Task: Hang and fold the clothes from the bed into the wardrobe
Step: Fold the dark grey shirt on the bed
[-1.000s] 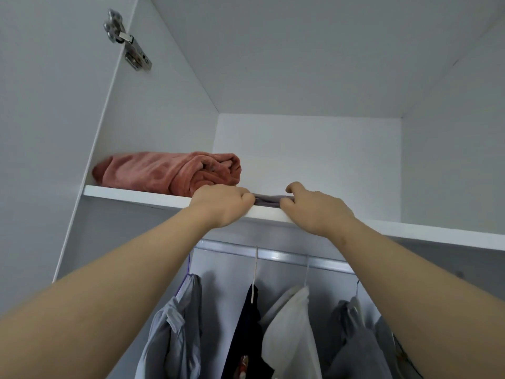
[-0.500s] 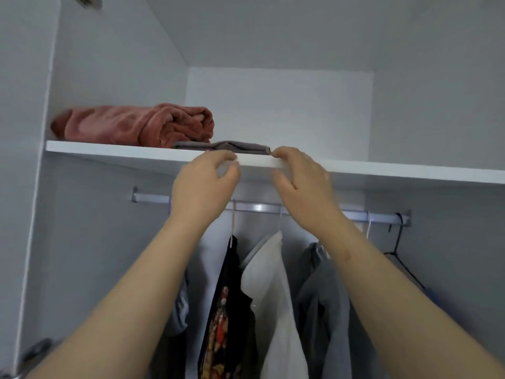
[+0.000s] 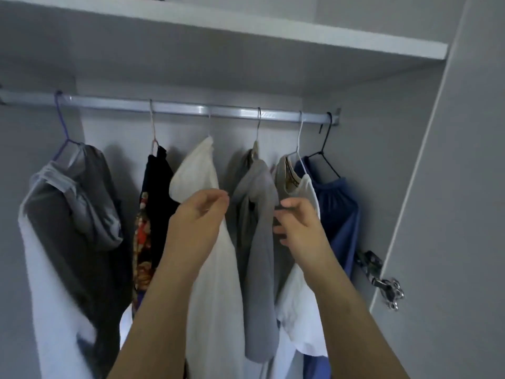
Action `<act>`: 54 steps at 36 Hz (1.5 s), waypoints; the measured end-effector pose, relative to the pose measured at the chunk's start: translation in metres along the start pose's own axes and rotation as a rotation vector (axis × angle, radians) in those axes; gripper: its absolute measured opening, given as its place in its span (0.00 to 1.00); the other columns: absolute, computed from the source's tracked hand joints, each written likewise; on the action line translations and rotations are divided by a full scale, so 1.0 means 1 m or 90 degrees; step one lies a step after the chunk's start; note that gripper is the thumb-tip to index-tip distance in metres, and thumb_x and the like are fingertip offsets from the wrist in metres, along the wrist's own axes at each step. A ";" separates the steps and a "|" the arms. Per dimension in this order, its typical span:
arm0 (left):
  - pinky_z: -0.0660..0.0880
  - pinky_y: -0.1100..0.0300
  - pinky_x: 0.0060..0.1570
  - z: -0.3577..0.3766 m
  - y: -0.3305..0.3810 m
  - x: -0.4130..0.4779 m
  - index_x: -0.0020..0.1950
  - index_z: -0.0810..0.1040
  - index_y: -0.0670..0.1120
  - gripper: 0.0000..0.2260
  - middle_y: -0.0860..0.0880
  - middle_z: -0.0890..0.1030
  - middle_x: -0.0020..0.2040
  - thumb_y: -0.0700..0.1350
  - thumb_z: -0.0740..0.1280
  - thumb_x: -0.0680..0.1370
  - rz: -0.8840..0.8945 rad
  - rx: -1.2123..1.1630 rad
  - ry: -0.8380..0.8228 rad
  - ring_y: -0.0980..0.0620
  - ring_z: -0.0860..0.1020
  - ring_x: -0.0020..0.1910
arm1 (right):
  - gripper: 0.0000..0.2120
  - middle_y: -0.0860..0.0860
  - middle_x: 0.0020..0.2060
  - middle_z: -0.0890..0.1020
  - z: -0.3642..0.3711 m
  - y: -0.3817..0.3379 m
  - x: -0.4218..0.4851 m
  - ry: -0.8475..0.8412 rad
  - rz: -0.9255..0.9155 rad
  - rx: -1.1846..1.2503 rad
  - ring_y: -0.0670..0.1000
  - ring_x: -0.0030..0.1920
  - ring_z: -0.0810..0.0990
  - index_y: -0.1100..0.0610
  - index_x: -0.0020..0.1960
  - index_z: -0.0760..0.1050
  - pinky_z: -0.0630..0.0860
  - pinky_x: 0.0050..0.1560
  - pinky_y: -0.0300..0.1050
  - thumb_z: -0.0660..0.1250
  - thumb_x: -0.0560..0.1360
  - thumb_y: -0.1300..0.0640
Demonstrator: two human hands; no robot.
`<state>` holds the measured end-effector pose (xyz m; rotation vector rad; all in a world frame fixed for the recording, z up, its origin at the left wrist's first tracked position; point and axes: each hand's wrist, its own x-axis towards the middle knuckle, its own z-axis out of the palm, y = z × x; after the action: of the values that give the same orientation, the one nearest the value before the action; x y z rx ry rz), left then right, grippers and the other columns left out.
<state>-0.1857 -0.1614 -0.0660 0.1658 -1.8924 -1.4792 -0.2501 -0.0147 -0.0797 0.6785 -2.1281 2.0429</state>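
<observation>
Hanging clothes (image 3: 213, 242), frame centre: soft, light; lift by hanger hooks; left hand (image 3: 199, 214), right hand (image 3: 297, 222) loosely curled, empty.

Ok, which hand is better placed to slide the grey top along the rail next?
The right hand, probably. It hangs open beside the grey top, its fingers close to the sleeve. The left hand sits in front of the white shirt, further from the grey top's hanger.

Both forearms hide the lower garments—the shelf's (image 3: 246, 26) contents are cut off above.
</observation>
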 end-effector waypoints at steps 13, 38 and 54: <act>0.74 0.52 0.60 0.060 -0.069 -0.061 0.58 0.77 0.46 0.10 0.45 0.81 0.55 0.45 0.63 0.79 -0.383 -0.105 -0.130 0.48 0.79 0.54 | 0.07 0.48 0.45 0.82 -0.041 0.090 -0.065 0.095 0.309 0.065 0.49 0.43 0.81 0.49 0.46 0.75 0.75 0.43 0.41 0.63 0.76 0.60; 0.73 0.60 0.43 0.099 -0.013 -0.150 0.44 0.77 0.49 0.05 0.50 0.81 0.43 0.44 0.63 0.78 -0.296 -0.195 -0.662 0.53 0.80 0.43 | 0.07 0.48 0.42 0.82 -0.058 0.031 -0.244 0.612 0.260 0.083 0.48 0.39 0.80 0.52 0.47 0.74 0.74 0.41 0.40 0.60 0.78 0.60; 0.74 0.57 0.45 0.115 0.108 -0.381 0.44 0.78 0.50 0.07 0.50 0.82 0.43 0.45 0.61 0.79 -0.180 -0.303 -1.073 0.53 0.81 0.43 | 0.08 0.49 0.40 0.82 -0.102 -0.080 -0.484 1.024 0.175 0.010 0.49 0.37 0.79 0.53 0.45 0.74 0.72 0.37 0.41 0.59 0.78 0.63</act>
<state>0.0595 0.1588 -0.1524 -1.5375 -2.5238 -2.5476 0.1913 0.2003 -0.1819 -1.0249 -1.1392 1.5612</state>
